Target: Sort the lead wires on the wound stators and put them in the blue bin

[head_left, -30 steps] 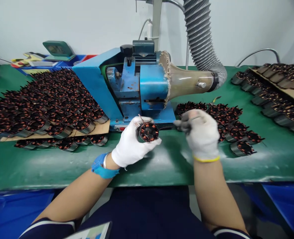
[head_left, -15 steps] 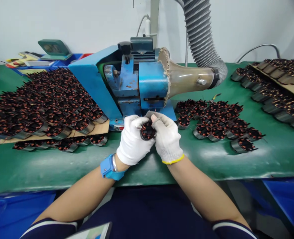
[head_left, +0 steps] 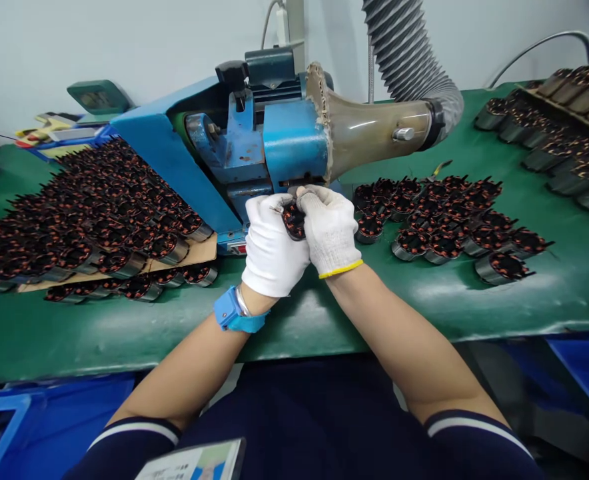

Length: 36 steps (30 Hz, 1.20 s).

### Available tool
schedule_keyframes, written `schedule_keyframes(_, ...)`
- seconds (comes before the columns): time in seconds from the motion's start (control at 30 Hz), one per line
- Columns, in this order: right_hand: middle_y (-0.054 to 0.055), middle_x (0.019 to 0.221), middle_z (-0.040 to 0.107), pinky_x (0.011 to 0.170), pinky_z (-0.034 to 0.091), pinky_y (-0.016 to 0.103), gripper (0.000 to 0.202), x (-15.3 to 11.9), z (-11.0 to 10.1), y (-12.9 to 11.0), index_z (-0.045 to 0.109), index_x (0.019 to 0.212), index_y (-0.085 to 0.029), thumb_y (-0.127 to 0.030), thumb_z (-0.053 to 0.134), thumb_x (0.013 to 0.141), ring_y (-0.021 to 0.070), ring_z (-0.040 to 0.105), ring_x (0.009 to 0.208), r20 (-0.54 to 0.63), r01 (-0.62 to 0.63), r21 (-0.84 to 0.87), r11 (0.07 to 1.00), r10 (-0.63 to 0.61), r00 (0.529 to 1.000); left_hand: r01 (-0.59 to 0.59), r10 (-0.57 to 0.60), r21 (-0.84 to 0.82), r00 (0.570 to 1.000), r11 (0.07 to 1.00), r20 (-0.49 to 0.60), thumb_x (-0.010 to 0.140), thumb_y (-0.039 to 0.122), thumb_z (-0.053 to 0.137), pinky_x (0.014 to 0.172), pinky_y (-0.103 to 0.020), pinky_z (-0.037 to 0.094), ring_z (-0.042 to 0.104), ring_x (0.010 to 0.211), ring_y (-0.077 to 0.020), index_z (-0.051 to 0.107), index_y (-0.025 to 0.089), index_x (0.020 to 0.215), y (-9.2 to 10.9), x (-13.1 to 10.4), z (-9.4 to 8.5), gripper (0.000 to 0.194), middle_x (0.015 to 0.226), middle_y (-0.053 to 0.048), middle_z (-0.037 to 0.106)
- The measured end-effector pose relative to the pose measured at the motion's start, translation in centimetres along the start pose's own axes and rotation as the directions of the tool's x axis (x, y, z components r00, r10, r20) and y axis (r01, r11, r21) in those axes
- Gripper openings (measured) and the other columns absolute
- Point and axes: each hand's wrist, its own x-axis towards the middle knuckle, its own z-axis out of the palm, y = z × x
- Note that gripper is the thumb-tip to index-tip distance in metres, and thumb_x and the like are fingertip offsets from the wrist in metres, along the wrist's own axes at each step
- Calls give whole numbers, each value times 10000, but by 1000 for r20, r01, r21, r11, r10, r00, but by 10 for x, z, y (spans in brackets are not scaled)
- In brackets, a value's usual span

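Note:
Both my hands wear white gloves and meet at the front of a blue belt machine (head_left: 294,143). My left hand (head_left: 273,248) is wrapped round a motor stator (head_left: 294,222), a short metal ring with a black insert and copper windings. From the other side my right hand (head_left: 330,227) grips the same stator, its thumb and fingers pinched at the upper edge. The fingertips are close under the slot in the machine's blue cover. Whether the stator or a wire touches inside the slot is hidden. A blue wrist strap (head_left: 237,312) sits on my left wrist.
A dense stack of stators (head_left: 99,207) rests on cardboard (head_left: 202,252) at left. Several loose stators (head_left: 444,247) stand on the green mat (head_left: 414,303) at right, with more stators (head_left: 564,150) farther back. A grey duct hose (head_left: 404,53) joins the machine's funnel (head_left: 374,133).
Both hands have moved forward with the stator, up to the machine's slot. The whole view has also shifted and tilted a little.

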Motion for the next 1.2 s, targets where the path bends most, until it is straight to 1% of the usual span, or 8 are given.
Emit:
schedule_keyframes(0.17, -2, 715, 673, 802, 543, 329, 175, 0, -2, 0, 676, 781, -155, -304, 585, 773, 142, 641, 728, -11, 10, 47, 999, -9, 1000, -4, 4, 5, 1000, 1000, 7, 747, 309, 690, 896, -409, 490, 607, 952, -220, 480, 225, 1074, 3, 1, 1, 398, 1053, -62, 478)
schedule_keyframes(0.4, -7, 669, 655, 784, 523, 358, 220, 4, -4, 2, 674, 746, -172, -381, 605, 762, 159, 632, 694, 27, 80, -69, 994, -78, 997, 28, -28, -3, 999, 1000, -17, 739, 356, 709, 883, -389, 511, 614, 956, -231, 489, 242, 1091, 0, 0, 3, 430, 1077, -71, 503)
schedule_keyframes(0.6, -3, 693, 666, 813, 514, 346, 210, 5, -3, 3, 661, 735, -175, -368, 594, 782, 159, 640, 741, 79, 108, -36, 993, -105, 991, 52, -52, 13, 999, 999, -16, 719, 363, 728, 840, -370, 521, 624, 911, -217, 497, 244, 1091, 2, 1, 1, 454, 1078, -63, 507)
schedule_keyframes(0.73, 3, 734, 693, 812, 520, 314, 180, 3, -2, 3, 676, 791, -145, -294, 575, 794, 143, 647, 755, 25, 76, 75, 994, -78, 997, 7, -7, 28, 1000, 1000, 5, 734, 347, 712, 861, -381, 508, 611, 927, -209, 475, 228, 1109, 1, 1, 3, 460, 1065, -61, 499)
schedule_keyframes(0.83, 23, 798, 725, 803, 530, 286, 191, -12, -6, 0, 695, 850, -129, -274, 579, 804, 139, 660, 788, 2, 69, 126, 990, -70, 998, -119, 119, -11, 993, 993, -8, 728, 274, 708, 868, -382, 506, 595, 928, -196, 477, 209, 1094, -5, -6, 0, 437, 1051, -65, 482)
schedule_keyframes(1.0, 50, 909, 744, 769, 558, 266, 304, -59, -32, -5, 694, 1040, -148, -369, 590, 857, 155, 684, 848, 102, 32, 97, 995, -42, 994, -278, 282, -206, 959, 938, -10, 697, 269, 751, 865, -370, 528, 606, 961, -188, 466, 224, 1082, -18, -26, -13, 481, 1064, -57, 533)
schedule_keyframes(1.1, 77, 1050, 727, 790, 575, 292, 341, -84, -57, -2, 648, 1143, -163, -375, 585, 882, 177, 691, 919, 145, 78, 1, 997, -77, 986, -177, 202, -349, 979, 920, 37, 684, 281, 788, 854, -353, 542, 636, 933, -169, 425, 226, 1081, -15, -32, -19, 540, 1046, -40, 587)
schedule_keyframes(1.2, 95, 1185, 670, 906, 554, 359, 409, -98, -84, -1, 576, 1245, -188, -278, 637, 850, 207, 664, 1034, 135, 311, -221, 924, -287, 948, -34, 95, -417, 987, 908, 128, 685, 242, 789, 857, -337, 546, 651, 921, -154, 406, 219, 1091, -8, -34, -19, 559, 1042, -35, 605)
